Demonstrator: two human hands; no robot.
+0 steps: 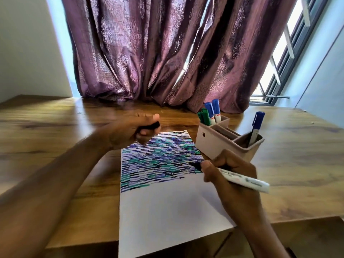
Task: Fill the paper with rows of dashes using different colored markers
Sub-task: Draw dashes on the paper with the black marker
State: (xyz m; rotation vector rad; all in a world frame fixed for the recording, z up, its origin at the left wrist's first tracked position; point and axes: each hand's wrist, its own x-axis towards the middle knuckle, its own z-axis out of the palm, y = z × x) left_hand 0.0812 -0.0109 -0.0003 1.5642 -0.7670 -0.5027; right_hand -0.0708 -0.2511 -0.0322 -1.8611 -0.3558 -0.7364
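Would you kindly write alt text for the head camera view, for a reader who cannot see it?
A right hand holds an uncapped black marker with its tip at the paper, whose upper half is filled with rows of blue, green and black dashes. The left hand grips a black cap above the paper's top edge. A holder with capped blue and green markers stands on the table.

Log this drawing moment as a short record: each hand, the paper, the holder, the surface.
left hand: grips a black cap above the paper's far end
right hand: holds a black marker, tip at the paper's right edge
paper: upper part filled with dash rows, lower part blank
holder: two green markers, three blue markers
surface: wooden table
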